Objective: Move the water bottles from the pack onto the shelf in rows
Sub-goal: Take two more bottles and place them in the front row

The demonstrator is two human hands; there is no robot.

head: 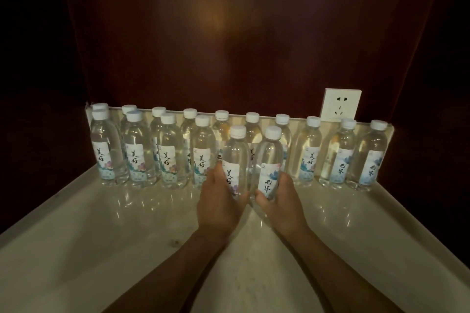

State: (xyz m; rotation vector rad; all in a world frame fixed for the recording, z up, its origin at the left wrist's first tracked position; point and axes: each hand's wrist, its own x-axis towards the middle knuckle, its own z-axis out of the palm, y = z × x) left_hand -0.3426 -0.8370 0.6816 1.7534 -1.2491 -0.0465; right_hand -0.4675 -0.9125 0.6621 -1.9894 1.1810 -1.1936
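Hands, left [220, 201] and right [278, 198], each grip one upright bottle [235, 157].

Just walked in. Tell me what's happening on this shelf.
A person is lining up clear plastic water bottles with white caps on a pale glossy stone shelf. The left hand grips one bottle with a pink-flowered label; the right hand grips another with a blue-flowered label. Both bottles stand upright in front of the back row along the wall. A front row of four bottles already stands at the left. A white wall socket sits above the right end.
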